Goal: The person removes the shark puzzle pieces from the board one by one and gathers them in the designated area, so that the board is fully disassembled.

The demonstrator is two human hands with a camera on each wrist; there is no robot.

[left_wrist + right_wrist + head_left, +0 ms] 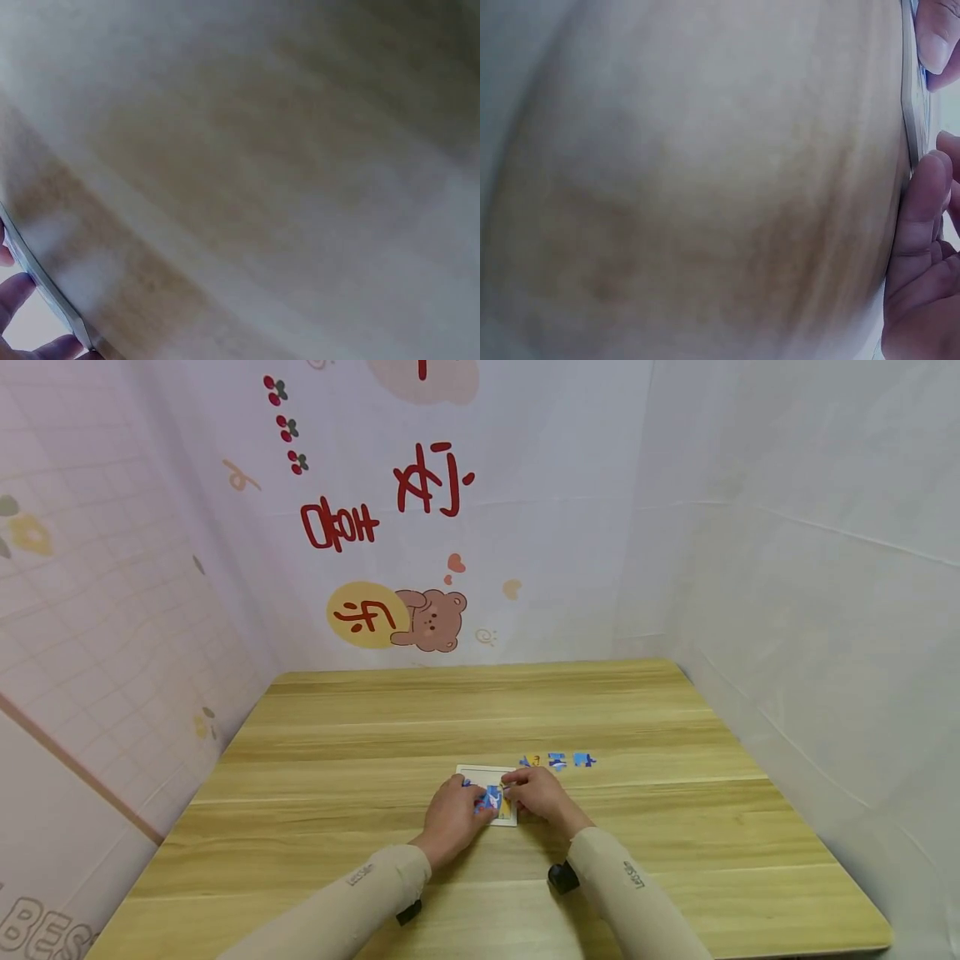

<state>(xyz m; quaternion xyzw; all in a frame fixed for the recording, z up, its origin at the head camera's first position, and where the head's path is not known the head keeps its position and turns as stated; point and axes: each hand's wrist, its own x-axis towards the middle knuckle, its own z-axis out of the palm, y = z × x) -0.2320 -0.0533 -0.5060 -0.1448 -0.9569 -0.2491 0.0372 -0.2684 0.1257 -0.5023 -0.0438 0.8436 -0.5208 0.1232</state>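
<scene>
Left fingers: touching tray, can't tell grip
Right fingers: narrow, ditto
Puzzle pieces: could pop loose, pressed crooked

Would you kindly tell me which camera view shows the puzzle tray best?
The head view shows the puzzle tray best, from above, though the left hand and right hand partly cover it; each wrist view catches only a sliver edge-on.

Soft, fairly even light fills the head view, paling the walls around the table; a faint shadow lies on the table beneath the right hand. Both wrist views look dimmer and hazy, the table blurred and bowed, with white glare beyond the table's surface.
</scene>
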